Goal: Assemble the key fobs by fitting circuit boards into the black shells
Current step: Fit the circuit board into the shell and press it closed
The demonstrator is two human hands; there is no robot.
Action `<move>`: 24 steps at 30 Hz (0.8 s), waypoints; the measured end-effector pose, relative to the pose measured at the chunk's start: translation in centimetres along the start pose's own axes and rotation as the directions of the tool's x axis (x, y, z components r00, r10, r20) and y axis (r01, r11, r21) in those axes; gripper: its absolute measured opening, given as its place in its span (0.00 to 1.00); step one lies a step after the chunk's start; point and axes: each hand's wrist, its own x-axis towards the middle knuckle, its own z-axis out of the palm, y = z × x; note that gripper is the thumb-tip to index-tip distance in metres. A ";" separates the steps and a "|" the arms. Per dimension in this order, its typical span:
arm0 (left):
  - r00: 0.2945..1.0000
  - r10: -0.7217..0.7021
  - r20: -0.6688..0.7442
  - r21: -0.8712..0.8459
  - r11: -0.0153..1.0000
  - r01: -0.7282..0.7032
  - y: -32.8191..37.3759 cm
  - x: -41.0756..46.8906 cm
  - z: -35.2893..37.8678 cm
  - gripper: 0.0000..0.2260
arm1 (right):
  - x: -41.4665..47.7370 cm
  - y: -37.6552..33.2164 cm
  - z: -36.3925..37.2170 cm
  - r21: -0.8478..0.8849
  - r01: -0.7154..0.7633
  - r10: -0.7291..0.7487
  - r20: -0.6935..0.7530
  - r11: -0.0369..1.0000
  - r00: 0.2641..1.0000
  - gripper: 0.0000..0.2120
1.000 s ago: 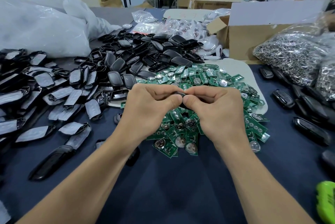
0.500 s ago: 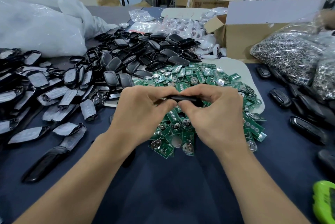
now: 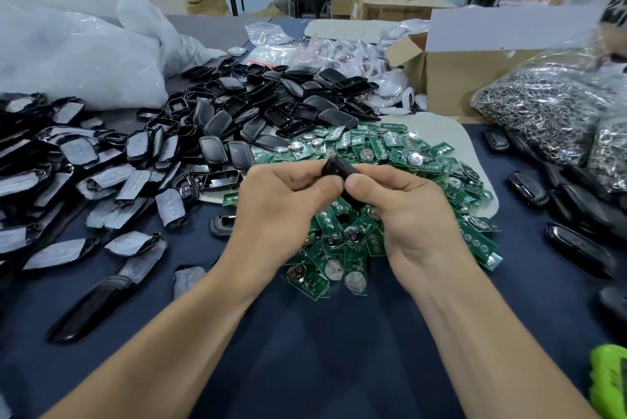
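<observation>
The person has one black shell held up in the air between both grips, right above the heap of circuit boards. The left grip pinches the upper end with thumb and curled fingers. The right grip is wrapped round the lower end, thumb pressing on the edge. So both are closed on the same piece.

What could go wrong, imo: the thumbs sit almost tip to tip on a narrow edge. If the squeeze comes on unevenly, the shell could close crooked, latched on one side and gaping on the other. The fingers hide whether a board is seated inside. If one is in there and sits skewed, pressing harder would likely pinch it or snap a clip. It's also glossy plastic held by its ends, so a slip would drop it straight into the boards under the grips.

Orientation: the long axis runs on a slant. The upper end is by the left grip's fingertips, farther from the person, and the lower end is tucked into the right grip, nearer them. The bit of broad face that shows is turned toward the person. Spare shells lie well beyond the left grip on the desk.
</observation>
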 end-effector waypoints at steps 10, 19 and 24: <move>0.987 0.058 -0.152 -0.056 0.996 -0.067 0.8 0.0 -0.5 0.10 | 0.1 -0.3 -1.1 -0.307 0.103 -0.026 0.244 0.946 0.969 0.05; 0.977 0.211 0.008 -0.064 0.976 -0.210 1.2 -0.4 0.2 0.17 | 0.3 0.1 -1.2 -0.115 0.094 -0.065 0.229 0.989 0.971 0.09; 0.970 0.241 0.013 -0.027 0.970 -0.241 1.0 -0.5 0.3 0.14 | 0.4 0.4 -1.1 -0.117 0.154 -0.125 0.226 0.981 0.966 0.10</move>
